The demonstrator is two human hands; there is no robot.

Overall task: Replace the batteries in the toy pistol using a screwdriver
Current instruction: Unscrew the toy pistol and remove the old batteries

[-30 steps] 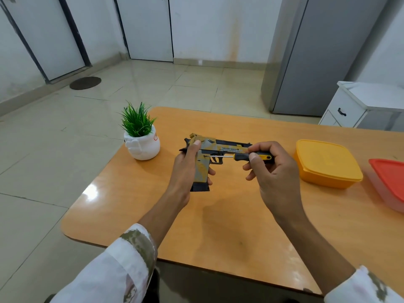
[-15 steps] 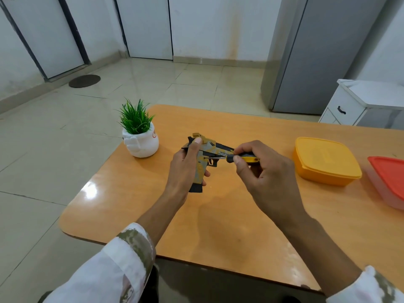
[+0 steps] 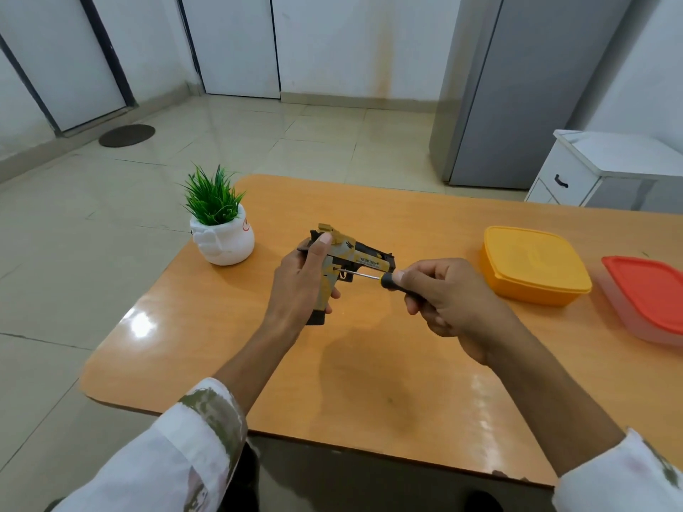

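A yellow and black toy pistol [image 3: 364,256] is held upright above the orange table [image 3: 369,364], barrel pointing right. My left hand [image 3: 301,286] grips its handle, thumb up along the rear of the slide. My right hand [image 3: 449,303] holds a screwdriver [image 3: 373,277] with a black handle. Its thin metal shaft runs left, and the tip touches the upper part of the grip, near the trigger. Most of the screwdriver's handle is hidden in my fingers.
A small green plant in a white pot [image 3: 221,234] stands at the table's left side. A yellow lidded box [image 3: 534,264] and a red-lidded box [image 3: 648,297] sit at the right. A white cabinet [image 3: 591,168] and a grey fridge [image 3: 517,86] stand beyond.
My right hand has drawn back to the right and lower, so the screwdriver's shaft now shows fully with its tip on the grip. The pistol has turned slightly in my left hand.
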